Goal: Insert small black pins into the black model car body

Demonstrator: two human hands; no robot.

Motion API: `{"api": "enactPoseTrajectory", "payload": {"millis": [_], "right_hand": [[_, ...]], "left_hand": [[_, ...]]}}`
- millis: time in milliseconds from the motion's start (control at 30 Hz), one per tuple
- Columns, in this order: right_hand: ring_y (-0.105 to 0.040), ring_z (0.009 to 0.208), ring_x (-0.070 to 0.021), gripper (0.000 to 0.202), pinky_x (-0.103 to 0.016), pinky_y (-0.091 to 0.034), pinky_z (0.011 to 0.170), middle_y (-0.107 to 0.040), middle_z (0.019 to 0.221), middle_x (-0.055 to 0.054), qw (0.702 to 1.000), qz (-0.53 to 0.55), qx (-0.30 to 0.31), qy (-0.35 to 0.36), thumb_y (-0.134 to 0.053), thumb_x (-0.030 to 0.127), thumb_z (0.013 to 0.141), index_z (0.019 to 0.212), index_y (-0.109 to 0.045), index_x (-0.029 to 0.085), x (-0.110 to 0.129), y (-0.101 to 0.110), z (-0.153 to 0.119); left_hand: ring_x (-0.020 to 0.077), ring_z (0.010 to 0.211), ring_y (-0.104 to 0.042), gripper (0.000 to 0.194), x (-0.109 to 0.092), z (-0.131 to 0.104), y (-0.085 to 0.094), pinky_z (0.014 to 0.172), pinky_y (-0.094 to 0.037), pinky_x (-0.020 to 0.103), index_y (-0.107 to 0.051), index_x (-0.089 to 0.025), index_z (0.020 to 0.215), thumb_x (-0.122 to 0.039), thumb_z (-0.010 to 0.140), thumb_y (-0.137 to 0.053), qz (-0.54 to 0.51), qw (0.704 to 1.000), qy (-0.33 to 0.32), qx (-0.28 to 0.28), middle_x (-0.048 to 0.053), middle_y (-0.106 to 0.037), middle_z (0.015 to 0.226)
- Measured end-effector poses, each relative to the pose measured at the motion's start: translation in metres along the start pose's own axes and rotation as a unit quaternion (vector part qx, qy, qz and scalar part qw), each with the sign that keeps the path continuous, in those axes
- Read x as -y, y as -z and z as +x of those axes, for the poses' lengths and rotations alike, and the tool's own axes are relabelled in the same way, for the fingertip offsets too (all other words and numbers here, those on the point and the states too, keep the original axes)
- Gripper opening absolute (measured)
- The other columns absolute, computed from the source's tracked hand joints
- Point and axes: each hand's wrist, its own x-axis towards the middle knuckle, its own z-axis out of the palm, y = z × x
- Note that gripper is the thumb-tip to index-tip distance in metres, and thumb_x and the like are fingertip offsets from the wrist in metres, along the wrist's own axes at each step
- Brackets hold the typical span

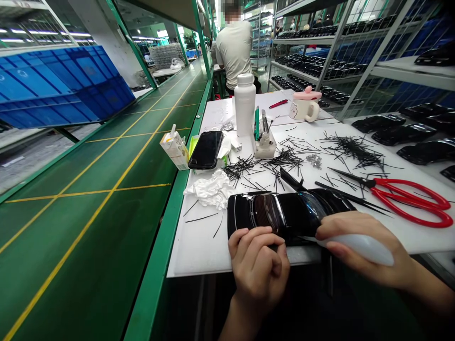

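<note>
A glossy black model car (296, 210) lies at the front edge of the white worktop, its open door hanging over the near side. My left hand (261, 265) is closed, its curled fingers gripping the car's near edge by the rear window. In my right hand (377, 251) is a translucent white squeeze bottle (368, 248), whose thin tip points left at the car's near side. Whether the tip touches the car I cannot tell. Behind the car lie black thin strips (284, 158) and a black part (290, 179). Red-handled scissors (412, 194) rest to the right.
A green conveyor (106, 189) runs along the left. On the worktop stand a white bottle (244, 104), a phone (206, 149), crumpled tissue (213, 188) and a lidded mug (304, 106). Racks of black car bodies (378, 123) line the right. A person (234, 47) sits ahead.
</note>
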Motion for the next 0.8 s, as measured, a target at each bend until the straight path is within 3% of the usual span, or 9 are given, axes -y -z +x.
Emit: {"api": "enactPoseTrajectory", "payload": {"millis": [800], "right_hand": [[-0.069, 0.068, -0.0185, 0.007, -0.027, -0.050, 0.056, -0.069, 0.076, -0.003, 0.999, 0.000, 0.026, 0.031, -0.050, 0.023, 0.097, 0.093, -0.056, 0.022, -0.0016, 0.0025, 0.0019]], "left_hand": [[0.0106, 0.085, -0.069, 0.037, -0.0004, 0.0027, 0.0002, 0.094, -0.037, 0.031, -0.038, -0.018, 0.059, 0.004, 0.079, -0.060, -0.001, 1.000, -0.003, -0.002, -0.005, -0.071, 0.073]]}}
